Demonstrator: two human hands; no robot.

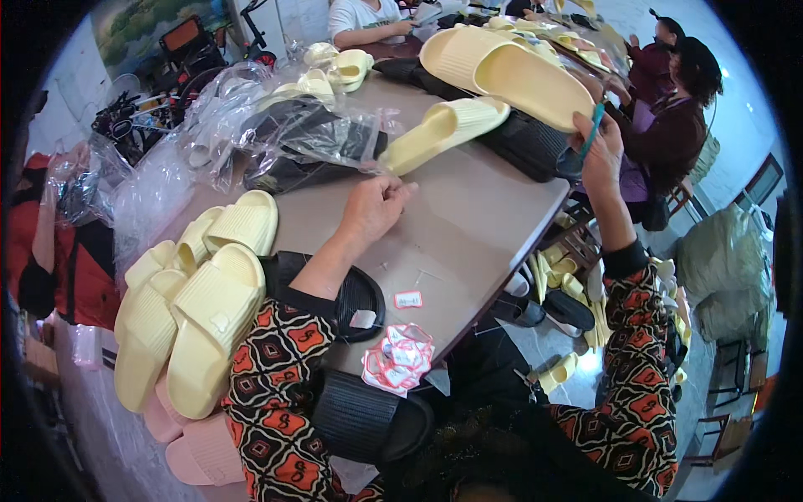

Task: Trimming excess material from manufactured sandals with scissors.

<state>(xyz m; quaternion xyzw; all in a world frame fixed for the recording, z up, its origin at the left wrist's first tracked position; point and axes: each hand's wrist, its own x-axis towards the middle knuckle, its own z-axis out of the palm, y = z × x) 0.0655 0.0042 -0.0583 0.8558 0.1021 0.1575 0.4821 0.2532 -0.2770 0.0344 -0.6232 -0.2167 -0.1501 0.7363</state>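
pale yellow ribbed slipper (535, 84) upturned

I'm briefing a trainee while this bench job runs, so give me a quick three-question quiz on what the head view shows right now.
1. True or false: the right hand is raised above the table, holding a yellow slipper together with a teal-handled tool.
2. Which lies nearest the left hand? A) the pile of red-and-white tags B) the yellow slipper beside the plastic bags C) the pink slippers
3. Fill in: the slipper under the left forearm is coloured ____.

Key: 1 true. 2 B. 3 black.
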